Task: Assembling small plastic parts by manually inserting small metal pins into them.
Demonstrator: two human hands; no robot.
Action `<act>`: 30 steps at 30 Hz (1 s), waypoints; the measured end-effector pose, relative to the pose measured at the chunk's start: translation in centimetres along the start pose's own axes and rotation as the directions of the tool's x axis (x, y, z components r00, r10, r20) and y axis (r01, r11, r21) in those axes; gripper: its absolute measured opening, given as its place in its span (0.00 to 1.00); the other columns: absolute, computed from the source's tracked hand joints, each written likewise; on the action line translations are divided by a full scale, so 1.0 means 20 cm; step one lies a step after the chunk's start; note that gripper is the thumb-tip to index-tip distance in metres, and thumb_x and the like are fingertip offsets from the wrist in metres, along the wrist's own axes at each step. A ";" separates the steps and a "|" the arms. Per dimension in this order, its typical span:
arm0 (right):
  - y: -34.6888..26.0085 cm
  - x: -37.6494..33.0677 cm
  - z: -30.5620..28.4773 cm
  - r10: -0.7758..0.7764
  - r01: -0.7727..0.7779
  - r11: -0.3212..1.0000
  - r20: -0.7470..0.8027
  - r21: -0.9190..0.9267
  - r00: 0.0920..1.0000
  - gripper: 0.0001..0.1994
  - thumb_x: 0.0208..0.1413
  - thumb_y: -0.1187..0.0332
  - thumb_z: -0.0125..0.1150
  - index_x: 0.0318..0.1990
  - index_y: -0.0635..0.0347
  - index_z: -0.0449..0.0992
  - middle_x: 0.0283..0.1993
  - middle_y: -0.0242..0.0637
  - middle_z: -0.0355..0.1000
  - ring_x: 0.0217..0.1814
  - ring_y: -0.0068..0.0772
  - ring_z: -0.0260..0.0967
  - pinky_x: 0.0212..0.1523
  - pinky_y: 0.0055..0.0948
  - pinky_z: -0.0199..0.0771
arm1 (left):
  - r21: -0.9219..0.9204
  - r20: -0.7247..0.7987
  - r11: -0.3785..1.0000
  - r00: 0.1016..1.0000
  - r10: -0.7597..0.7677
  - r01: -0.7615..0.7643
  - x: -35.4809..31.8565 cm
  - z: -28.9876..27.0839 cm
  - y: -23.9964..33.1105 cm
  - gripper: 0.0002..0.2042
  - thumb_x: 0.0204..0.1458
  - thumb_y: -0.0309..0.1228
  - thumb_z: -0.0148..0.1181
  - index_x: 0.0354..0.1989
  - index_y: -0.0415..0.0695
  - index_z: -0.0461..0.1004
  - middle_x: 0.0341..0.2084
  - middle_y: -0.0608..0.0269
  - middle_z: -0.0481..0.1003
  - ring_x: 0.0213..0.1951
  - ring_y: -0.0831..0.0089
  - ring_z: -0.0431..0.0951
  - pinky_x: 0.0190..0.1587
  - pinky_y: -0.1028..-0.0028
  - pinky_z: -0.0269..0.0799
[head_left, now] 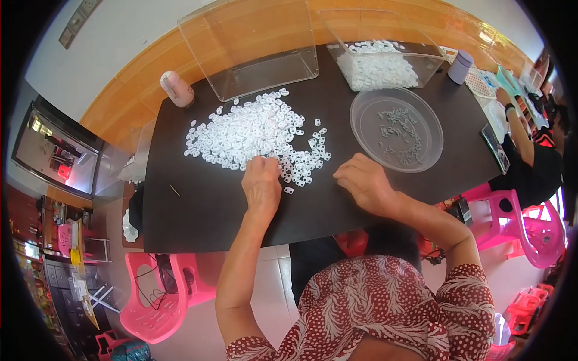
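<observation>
A large heap of small white plastic pieces (247,129), each with two holes, lies on the dark table. My left hand (263,180) rests at the near edge of the heap with its fingers curled down; what they hold, if anything, is hidden. To its right, a looser cluster of the white pieces (304,165) spreads over the table. My right hand (364,182) is apart from that cluster, fingers bent and pressed together, and nothing can be made out in them. Beyond it, a round clear tray (355,123) holds many small grey metal pieces (400,133).
An upturned clear bin (253,78) stands behind the heap, and another clear bin (415,57) holds more white pieces. A pink bottle (177,89), a lilac bottle (460,66) and a phone (495,147) edge the dark table (205,210). Another person (530,156) sits at right.
</observation>
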State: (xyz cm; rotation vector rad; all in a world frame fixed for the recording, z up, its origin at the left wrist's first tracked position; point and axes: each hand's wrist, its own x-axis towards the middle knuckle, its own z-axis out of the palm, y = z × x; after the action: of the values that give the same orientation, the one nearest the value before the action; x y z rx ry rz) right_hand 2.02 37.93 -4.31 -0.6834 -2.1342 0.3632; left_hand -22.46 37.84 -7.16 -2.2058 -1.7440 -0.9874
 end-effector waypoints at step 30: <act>0.43 -0.11 -0.41 0.270 -0.315 0.896 -0.178 -0.314 0.946 0.05 0.41 0.75 0.57 0.27 0.57 0.77 0.27 0.42 0.71 0.35 0.47 0.67 0.34 0.42 0.68 | -0.393 0.167 0.879 0.961 -0.219 0.269 -0.22 -0.16 0.21 0.03 0.45 0.19 0.59 0.28 0.39 0.73 0.23 0.62 0.69 0.26 0.71 0.70 0.28 0.75 0.66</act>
State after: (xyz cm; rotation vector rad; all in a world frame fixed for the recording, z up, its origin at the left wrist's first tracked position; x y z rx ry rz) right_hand 12.61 43.67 -4.96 -1.2043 -1.9869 0.1023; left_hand -20.26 31.49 -6.15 -2.3625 -2.0693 -1.4287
